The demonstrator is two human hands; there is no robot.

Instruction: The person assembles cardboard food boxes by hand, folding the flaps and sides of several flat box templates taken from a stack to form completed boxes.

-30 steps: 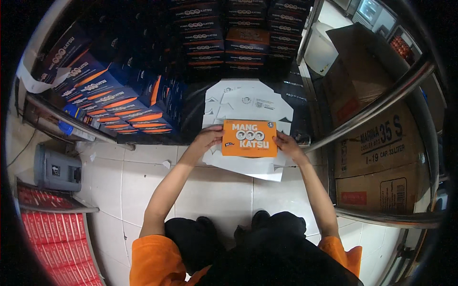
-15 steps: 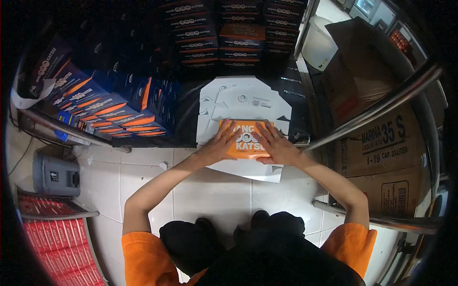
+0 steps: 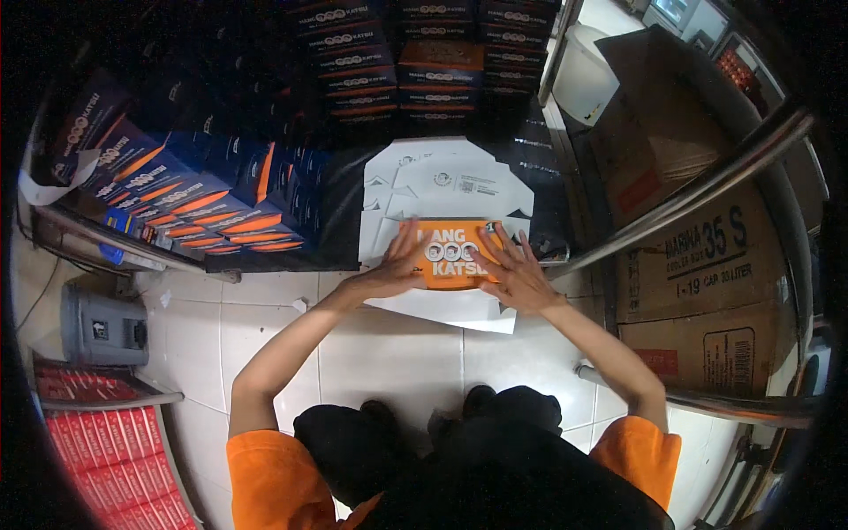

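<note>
An orange printed carton panel point(image 3: 452, 250) lies on a stack of flat white die-cut box blanks point(image 3: 446, 190) on the tiled floor. My left hand point(image 3: 395, 268) presses flat on the panel's left side with fingers spread. Across from it, my right hand point(image 3: 511, 272) presses flat on the right side, fingers spread too. Both palms lie on top of the panel; neither hand grips it. My knees in dark trousers sit just below, near the frame's bottom.
Rows of folded dark blue and orange boxes point(image 3: 190, 208) fill the left; more are stacked at the back point(image 3: 424, 62). Brown cardboard cartons point(image 3: 698, 265) and a metal rail point(image 3: 689, 199) stand right. A grey device point(image 3: 102, 327) and red packs point(image 3: 97, 464) are lower left.
A second ago my hands held the orange panel by its side edges. They have since slid on top of it and now press it flat, fingers spread.
</note>
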